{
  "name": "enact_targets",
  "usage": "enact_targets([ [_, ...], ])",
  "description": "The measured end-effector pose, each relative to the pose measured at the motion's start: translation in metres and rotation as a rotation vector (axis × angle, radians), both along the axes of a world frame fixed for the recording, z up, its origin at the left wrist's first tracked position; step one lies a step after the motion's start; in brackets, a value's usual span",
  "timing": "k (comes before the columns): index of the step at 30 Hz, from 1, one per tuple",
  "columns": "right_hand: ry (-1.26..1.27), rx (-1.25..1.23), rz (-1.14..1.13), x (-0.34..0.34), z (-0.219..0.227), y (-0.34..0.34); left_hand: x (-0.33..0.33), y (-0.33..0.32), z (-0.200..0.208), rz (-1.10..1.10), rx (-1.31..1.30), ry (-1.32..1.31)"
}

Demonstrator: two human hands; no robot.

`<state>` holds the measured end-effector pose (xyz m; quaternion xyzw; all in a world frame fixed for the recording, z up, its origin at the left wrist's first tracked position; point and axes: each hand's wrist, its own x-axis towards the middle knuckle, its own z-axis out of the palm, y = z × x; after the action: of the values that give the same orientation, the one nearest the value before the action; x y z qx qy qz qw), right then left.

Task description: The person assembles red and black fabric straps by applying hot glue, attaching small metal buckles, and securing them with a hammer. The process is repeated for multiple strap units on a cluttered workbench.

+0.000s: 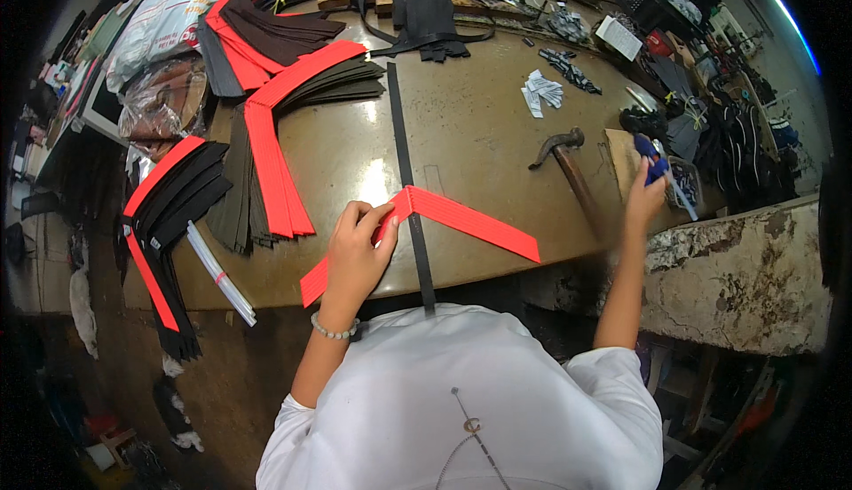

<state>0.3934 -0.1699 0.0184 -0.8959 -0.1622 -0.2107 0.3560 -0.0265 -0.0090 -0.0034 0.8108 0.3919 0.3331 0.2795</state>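
Holding bent red strip (475, 221) across black strip (399, 126).
My left hand (362, 246) pinches it; my right hand (645, 195) closes round a blue item (657, 169).

Beyond the folded red strips (475, 221) lies the widest lane: bare table (484, 117) that a hand could cross, closed at its far end by a bundle of black straps (429, 6). A flat dark strip (398, 117) runs under their fold and away from it, low enough to pass over. Right of the strips a shorter gap ends at the hammer (572, 170) — its handle slants across the way toward the right hand (650, 184). Left of the fold, the left hand (359, 246) sits in the way; farther left, fanned red-and-dark stacks (271, 170) block passage. On their near side, the person's white shirt (470, 375) bars the approach.
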Motion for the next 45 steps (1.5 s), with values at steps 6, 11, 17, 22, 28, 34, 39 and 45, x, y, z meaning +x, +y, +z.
enact_targets([
  [6,0.149,-0.752,-0.204,0.003,0.008,-0.061,0.001,0.001,0.000,0.016,0.032,0.011],
  [11,0.223,-0.495,0.402,-0.020,0.043,-0.002,0.001,0.001,0.000,0.017,0.029,0.003],
  [17,-0.103,-0.170,0.671,0.079,-0.021,0.186,0.000,0.002,-0.002,-0.002,0.004,-0.020],
  [22,-0.055,-0.373,0.582,0.122,-0.049,0.234,0.000,0.000,0.000,0.020,-0.028,-0.022],
  [28,-0.140,-0.195,0.604,0.087,-0.019,0.209,-0.001,0.002,-0.001,0.000,0.021,-0.007],
  [34,-0.168,-0.015,0.732,0.056,0.000,0.172,0.000,0.000,0.000,-0.010,0.036,0.015],
  [39,-0.063,-0.208,0.799,0.090,-0.021,0.192,0.002,0.000,0.004,-0.010,-0.025,-0.004],
  [45,0.053,-0.310,0.804,0.105,-0.034,0.215,0.001,-0.001,0.002,0.009,-0.007,-0.014],
])
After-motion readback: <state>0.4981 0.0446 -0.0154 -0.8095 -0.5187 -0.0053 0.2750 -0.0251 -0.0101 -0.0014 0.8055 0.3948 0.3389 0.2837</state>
